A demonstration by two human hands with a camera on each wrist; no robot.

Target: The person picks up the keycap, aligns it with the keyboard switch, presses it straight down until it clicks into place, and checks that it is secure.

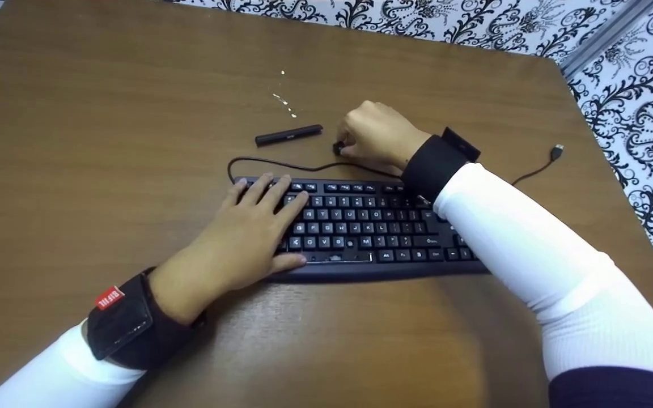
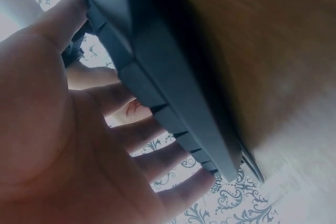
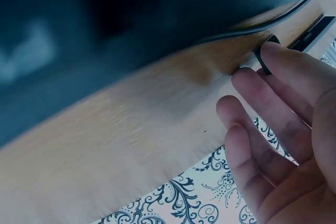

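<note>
A black keyboard [image 1: 360, 272] lies on the wooden table, with a gap among its letter keys and a bare slot in its bottom row. My left hand [image 1: 244, 238] rests spread over its left end, fingers fairly straight and thumb near the front edge; the left wrist view shows the fingertips along the keys [image 2: 157, 116]. Beyond the keyboard, my right hand [image 1: 380, 133] pinches a small black keycap [image 3: 266, 56] between thumb and forefinger, close over the table. Its other fingers are loosely bent. A long black bar [image 1: 288, 135], like a space bar, lies left of it.
The keyboard's cable [image 1: 304, 168] loops along its back edge, and the USB plug [image 1: 556, 152] lies at the right. Several white crumbs [image 1: 284, 102] are scattered farther back. A patterned wall [image 1: 417, 17] borders the table's far and right edges.
</note>
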